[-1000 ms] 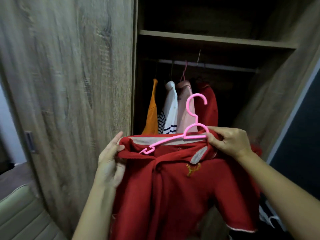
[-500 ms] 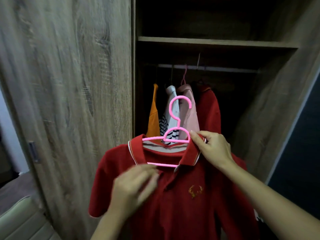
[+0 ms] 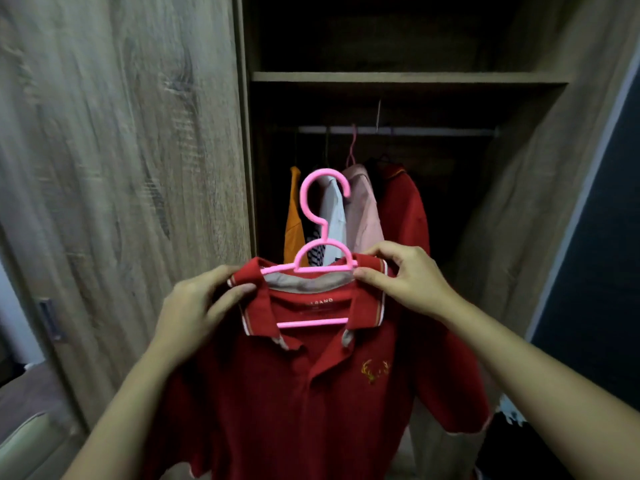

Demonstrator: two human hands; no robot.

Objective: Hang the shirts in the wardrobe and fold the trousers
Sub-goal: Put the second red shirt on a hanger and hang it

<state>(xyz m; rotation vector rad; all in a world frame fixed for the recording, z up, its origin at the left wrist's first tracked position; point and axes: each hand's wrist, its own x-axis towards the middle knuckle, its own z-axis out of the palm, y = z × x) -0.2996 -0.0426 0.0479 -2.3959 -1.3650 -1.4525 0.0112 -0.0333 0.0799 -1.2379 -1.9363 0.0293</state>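
A red polo shirt point(image 3: 294, 393) with a gold deer emblem hangs on a pink plastic hanger point(image 3: 320, 216), held up in front of the open wardrobe. My left hand point(image 3: 197, 306) pinches the left side of the collar. My right hand point(image 3: 401, 278) pinches the right side of the collar together with the hanger's arm. The hanger's hook points up, below the metal rail point(image 3: 433, 130). On that rail hang several shirts: an orange one point(image 3: 293, 220), a white one point(image 3: 334, 216), a pink one point(image 3: 363, 206) and a red one point(image 3: 405, 209).
The wardrobe's wooden sliding door point(image 3: 121, 168) stands shut at the left. A shelf point(image 3: 408, 77) runs above the rail. Right of the hanging shirts the rail is bare. Dark clothing point(image 3: 509, 441) lies low at the right. A pale cushioned edge point(image 3: 31, 441) shows at the bottom left.
My left hand rose from the shirt's chest to the left collar and took hold of it. The shirt and hanger came slightly nearer and the collar now sits squarer on the hanger.
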